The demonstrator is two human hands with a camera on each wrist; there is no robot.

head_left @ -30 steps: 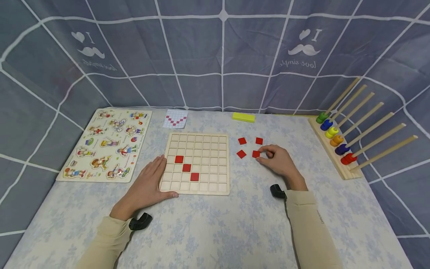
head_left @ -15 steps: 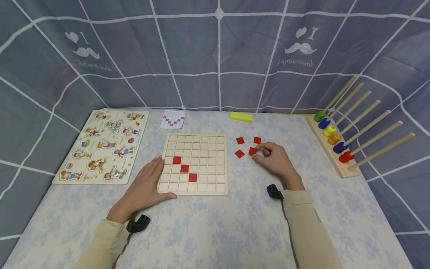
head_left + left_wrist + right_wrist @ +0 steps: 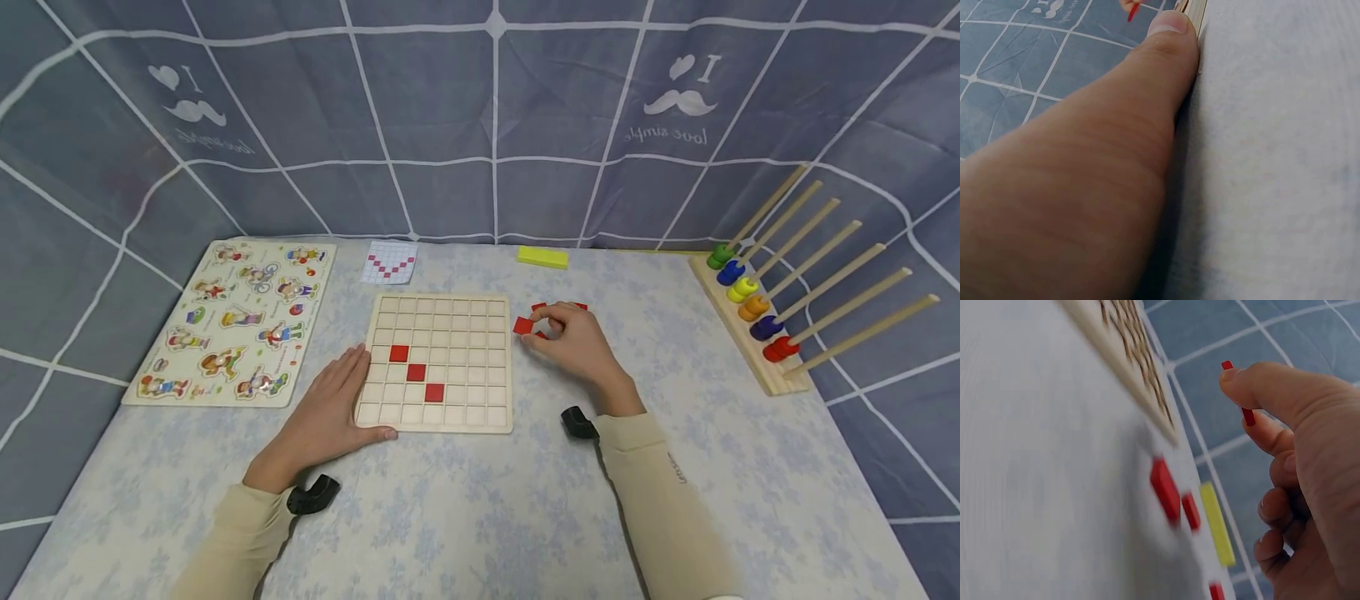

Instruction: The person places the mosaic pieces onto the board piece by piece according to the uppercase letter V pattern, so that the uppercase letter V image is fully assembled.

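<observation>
A wooden grid board (image 3: 450, 312) lies flat on the table, with red tiles (image 3: 416, 372) set in three of its cells on a diagonal. My left hand (image 3: 318, 425) rests against its lower left corner, fingers straight along the left side and thumb at the front edge; the left wrist view shows that thumb (image 3: 1169, 37) close up. Just right of the board, my right hand (image 3: 577, 346) pinches a red square tile (image 3: 523, 326) between thumb and fingertip. In the right wrist view this held tile (image 3: 1247, 417) is raised off the table. Loose red tiles (image 3: 1165, 487) lie beneath, partly hidden by the hand.
Behind the board lies a pattern card (image 3: 390, 262) with a pink V of squares. A yellow block (image 3: 543, 257) is at the back. To the left is a picture puzzle board (image 3: 232, 325), to the right a wooden peg rack (image 3: 750, 333) with coloured beads.
My right hand has lifted one red tile from the loose group and moved left with it to the board's right edge. My left hand stays at the board's corner.
</observation>
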